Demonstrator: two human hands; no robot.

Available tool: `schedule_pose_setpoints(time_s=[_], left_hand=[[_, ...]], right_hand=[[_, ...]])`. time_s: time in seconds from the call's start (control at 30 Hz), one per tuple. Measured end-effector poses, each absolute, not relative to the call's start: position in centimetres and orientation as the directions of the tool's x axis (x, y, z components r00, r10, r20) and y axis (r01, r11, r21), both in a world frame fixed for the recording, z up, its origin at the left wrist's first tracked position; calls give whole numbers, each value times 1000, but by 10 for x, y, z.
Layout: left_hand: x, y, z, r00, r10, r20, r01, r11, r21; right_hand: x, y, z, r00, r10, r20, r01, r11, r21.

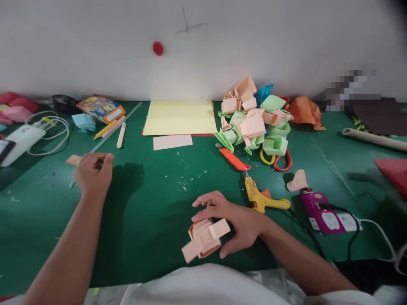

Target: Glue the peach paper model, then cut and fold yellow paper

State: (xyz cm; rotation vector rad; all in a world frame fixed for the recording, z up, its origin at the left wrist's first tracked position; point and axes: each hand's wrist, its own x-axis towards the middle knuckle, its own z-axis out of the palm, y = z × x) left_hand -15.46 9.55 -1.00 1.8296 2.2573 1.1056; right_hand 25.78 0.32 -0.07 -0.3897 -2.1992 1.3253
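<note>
My left hand (94, 173) is raised at the left side of the green table, its fingers curled in toward the thumb. A small peach paper piece (73, 159) sticks out beyond its knuckles; whether the fingers grip it is hidden. Close to the table's front edge, my right hand (237, 222) is open, thumb and fingers apart beside a folded peach paper piece (205, 239). That piece has a boxy, rounded body with a flat strip crossing it diagonally. A yellow glue gun (262, 198) lies just past my right hand, with an orange utility knife (233, 159) behind it.
Folded green and peach paper pieces (252, 125) are heaped at the back right, over scissors (282, 161). Yellow sheets (179, 118) and a pale paper strip (172, 142) lie at the back middle. A purple power box (322, 214) with cables stands right; a white charger (23, 140) is left.
</note>
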Motion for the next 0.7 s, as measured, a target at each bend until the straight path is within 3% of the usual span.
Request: schedule_pose_setpoints(time_s=[0.17,0.37,0.5,0.63,0.7], left_hand=[[-146,94,-9,-267,898,351,834,33,550],[-135,85,-6,-220,929,299,814,6,580],[-124,69,3,-145,949,281,809,-50,586],[-97,16,10,74,982,175,755,-169,634],[-76,-24,11,297,949,102,672,-284,684]], right_hand=[[263,3,13,-813,483,324,-77,463,-883],[275,-5,33,-790,558,253,175,601,-780],[275,-12,35,-785,582,214,231,595,-769],[270,-21,35,-771,605,200,241,567,-787],[268,-27,33,-748,634,195,249,540,-804]])
